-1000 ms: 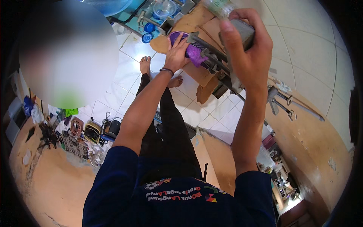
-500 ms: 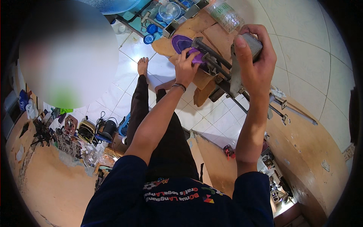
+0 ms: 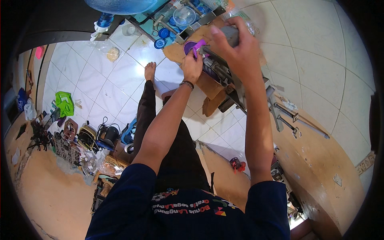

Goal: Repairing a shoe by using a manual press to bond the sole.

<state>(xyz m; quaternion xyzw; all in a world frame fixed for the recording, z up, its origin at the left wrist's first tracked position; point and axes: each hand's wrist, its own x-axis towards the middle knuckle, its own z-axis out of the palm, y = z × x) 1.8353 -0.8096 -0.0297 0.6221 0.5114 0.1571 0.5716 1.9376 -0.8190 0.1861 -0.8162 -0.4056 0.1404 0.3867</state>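
Note:
My left hand [image 3: 193, 67] is closed, pinching a bright purple piece [image 3: 198, 45] that looks thin and flexible. Just beneath it lies a darker purple oval piece [image 3: 189, 49] on tan sheet material. To the right, my right hand [image 3: 243, 50] wraps round a grey metal block [image 3: 230, 35], with its thumb raised along the near side. The block belongs to, or rests against, a metal device with parallel rods [image 3: 280, 109]. Much of that device is hidden behind my right hand and forearm, so I cannot tell how the block joins it.
Beyond the device, a turquoise tray [image 3: 146, 25] holds blue caps, a clear plastic cup [image 3: 184, 17] and metal tools. A large blue water bottle [image 3: 120, 5] lies at the top. Clutter, including a green bag [image 3: 65, 103], spreads over the left floor. Curved wooden panels [image 3: 320, 160] stand at right.
My right hand has shifted left and away with the grey block. My left hand has turned slightly, and the bright purple piece now stands up from the oval. A blurred area at upper left is gone.

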